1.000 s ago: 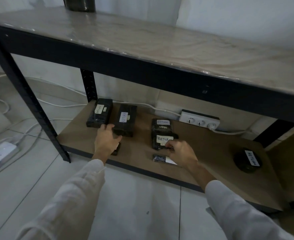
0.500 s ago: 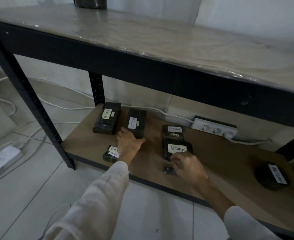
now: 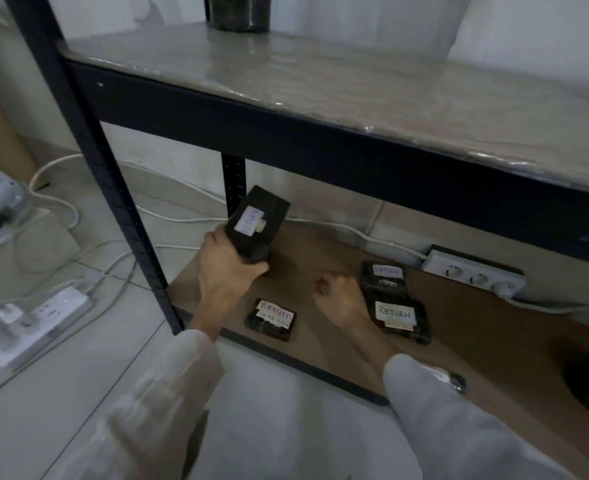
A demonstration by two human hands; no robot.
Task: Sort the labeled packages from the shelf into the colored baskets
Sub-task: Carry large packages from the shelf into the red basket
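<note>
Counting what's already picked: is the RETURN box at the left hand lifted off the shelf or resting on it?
Lifted: the left hand grips the RETURN box tilted, clear above the lower shelf board.

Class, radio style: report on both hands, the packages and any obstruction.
Left hand gripping RETURN package, lifted off shelf. Right hand curled, apparently empty. More packages on shelf. Upper shelf board overhangs the lift.

A storage corner of a plain room — metal shelving rack (image 3: 88, 140), tiled floor (image 3: 78, 393), power strips (image 3: 33, 320) with trailing cables.
</note>
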